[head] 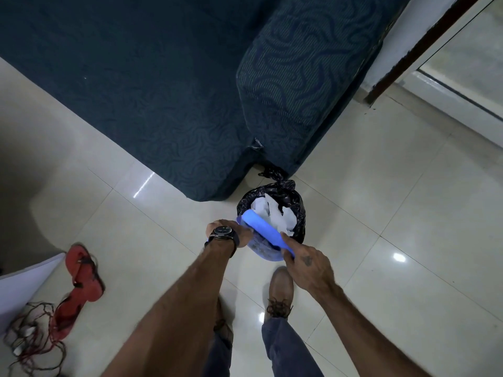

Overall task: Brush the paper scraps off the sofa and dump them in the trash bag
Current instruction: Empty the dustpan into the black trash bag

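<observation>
A black trash bag (299, 210) stands open on the floor by the sofa's corner, with white paper scraps (277, 213) inside it. Over its near rim a blue dustpan (260, 250) is tilted, and my left hand (231, 231) grips it at its left edge. My right hand (306, 263) holds a blue brush (265, 231) that lies across the dustpan's mouth. The dark blue patterned sofa (163, 91) fills the upper part of the view; I see no scraps on its seat.
Pale glossy floor tiles (394, 213) surround the bag. A red sandal (81, 276) and tangled red cables (32, 333) lie at the lower left beside a white sheet (24, 281). My brown shoe (280, 292) stands just below the dustpan. A door frame (424, 42) is at the upper right.
</observation>
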A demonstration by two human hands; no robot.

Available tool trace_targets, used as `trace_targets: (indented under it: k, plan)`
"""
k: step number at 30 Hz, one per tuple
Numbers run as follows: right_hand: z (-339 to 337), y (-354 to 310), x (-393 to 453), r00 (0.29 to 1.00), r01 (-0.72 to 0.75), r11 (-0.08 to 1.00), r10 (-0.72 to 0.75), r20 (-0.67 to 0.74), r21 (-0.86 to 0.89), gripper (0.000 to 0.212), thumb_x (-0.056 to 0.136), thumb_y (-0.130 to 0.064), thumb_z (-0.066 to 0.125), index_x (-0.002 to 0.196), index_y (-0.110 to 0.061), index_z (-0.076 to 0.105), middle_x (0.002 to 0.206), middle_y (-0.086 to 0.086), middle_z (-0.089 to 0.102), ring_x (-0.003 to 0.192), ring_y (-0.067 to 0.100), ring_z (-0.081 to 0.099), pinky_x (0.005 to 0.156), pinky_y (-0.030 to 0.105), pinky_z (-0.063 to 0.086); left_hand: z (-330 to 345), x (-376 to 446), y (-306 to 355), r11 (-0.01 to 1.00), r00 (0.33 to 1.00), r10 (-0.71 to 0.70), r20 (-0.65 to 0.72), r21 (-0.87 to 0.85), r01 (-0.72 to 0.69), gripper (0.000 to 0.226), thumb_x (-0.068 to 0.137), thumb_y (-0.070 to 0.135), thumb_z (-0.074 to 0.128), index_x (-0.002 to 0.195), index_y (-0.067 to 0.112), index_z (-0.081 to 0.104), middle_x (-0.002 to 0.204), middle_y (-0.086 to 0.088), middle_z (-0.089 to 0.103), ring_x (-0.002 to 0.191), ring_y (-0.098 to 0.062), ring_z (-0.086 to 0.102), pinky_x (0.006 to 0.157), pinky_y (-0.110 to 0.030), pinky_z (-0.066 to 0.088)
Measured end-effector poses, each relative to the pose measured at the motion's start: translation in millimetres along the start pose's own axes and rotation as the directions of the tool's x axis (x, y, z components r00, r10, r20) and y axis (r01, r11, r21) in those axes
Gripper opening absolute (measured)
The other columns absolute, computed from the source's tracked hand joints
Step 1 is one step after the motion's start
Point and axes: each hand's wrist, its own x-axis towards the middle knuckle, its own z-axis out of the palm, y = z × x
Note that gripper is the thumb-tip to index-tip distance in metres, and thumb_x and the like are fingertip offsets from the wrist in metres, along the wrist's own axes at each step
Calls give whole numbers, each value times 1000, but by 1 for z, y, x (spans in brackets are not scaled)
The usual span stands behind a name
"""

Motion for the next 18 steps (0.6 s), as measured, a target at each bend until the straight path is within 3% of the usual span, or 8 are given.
trace_targets:
  k: [3,5,11,13,15,18]
  plan:
    - [6,1,18,999,-42,997,44,22,-70,53,105,-44,48,157,-42,40,120,3,74,107,29,69,86,36,51,-4,-7,-4,1000,999,21,33,-23,-20,53,103,58,40,118,20,74,115,0,79,110,-24,71,97,-32,53]
    - [6,1,26,998,-61,994,61,-3,-85,53,105,-43,47,158,-41,40,118,4,74,106,31,69,85,36,52,-6,-14,-7,998,998,39,45,-52,-36,46,104,58,41,104,23,71,109,2,80,98,-22,70,88,-29,52]
    - [-4,8,8,991,-64,996,57,-119,-57,50,104,-38,53,153,-38,47,110,4,76,98,33,71,77,37,52,-3,-36,-22,987,1000,-14,28,-158,18,53,101,64,44,73,23,63,66,8,64,60,-11,56,60,-25,40]
    - [-8,13,2,991,-55,997,48,-126,-52,49,104,-39,53,153,-38,48,107,5,77,96,34,71,73,37,50,-3,-41,-27,993,1000,-4,16,-121,6,58,103,65,43,68,23,63,64,8,61,65,-13,60,69,-26,45]
    - [-12,14,-5,991,-39,999,36,-127,-21,48,104,-41,53,152,-39,49,107,5,77,95,35,71,71,37,48,-4,-43,-31,996,1000,9,24,-84,-7,61,103,68,40,70,23,66,76,6,69,86,-20,69,87,-29,51]
    - [-15,10,-19,996,10,999,-5,-94,52,48,102,-43,56,150,-46,50,106,3,78,95,35,70,77,40,55,-2,-43,-35,996,1000,13,3,-88,-13,64,101,73,38,98,23,77,110,1,80,111,-25,71,96,-32,50]
